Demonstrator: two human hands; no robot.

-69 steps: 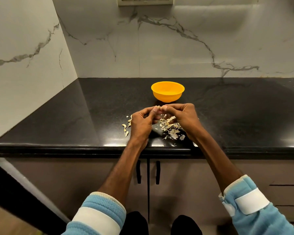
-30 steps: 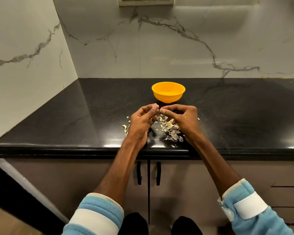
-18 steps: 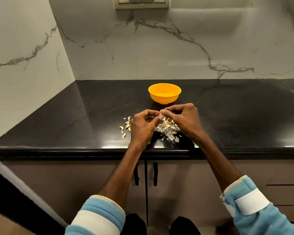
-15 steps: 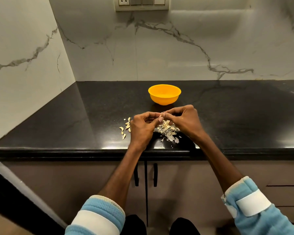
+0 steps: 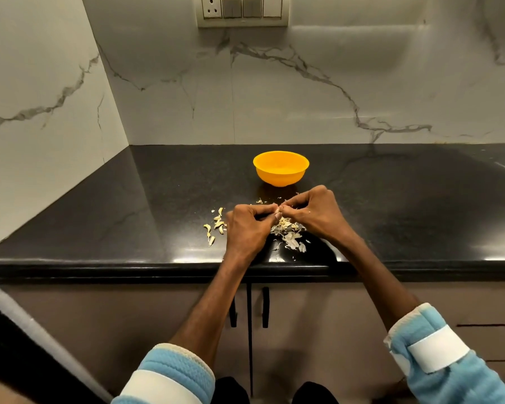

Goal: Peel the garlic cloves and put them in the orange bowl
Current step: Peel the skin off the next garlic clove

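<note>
Left hand [image 5: 247, 228] and right hand [image 5: 315, 212] meet fingertip to fingertip over the black counter [image 5: 158, 205]. Fingers are curled, and both hands pinch 1 small pale garlic clove [image 5: 278, 210]. The orange bowl [image 5: 281, 168] stands just beyond them, on the far side. Peel scraps [image 5: 290, 236] lie beneath the hands, and more pieces [image 5: 216, 225] lie to the left.

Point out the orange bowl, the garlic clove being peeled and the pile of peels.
orange bowl [image 5: 280, 177]: head view, front of its outer wall.
garlic clove [image 5: 278, 211]: head view, the pale bit left showing.
pile of peels [image 5: 291, 238]: head view, middle of the heap.
</note>
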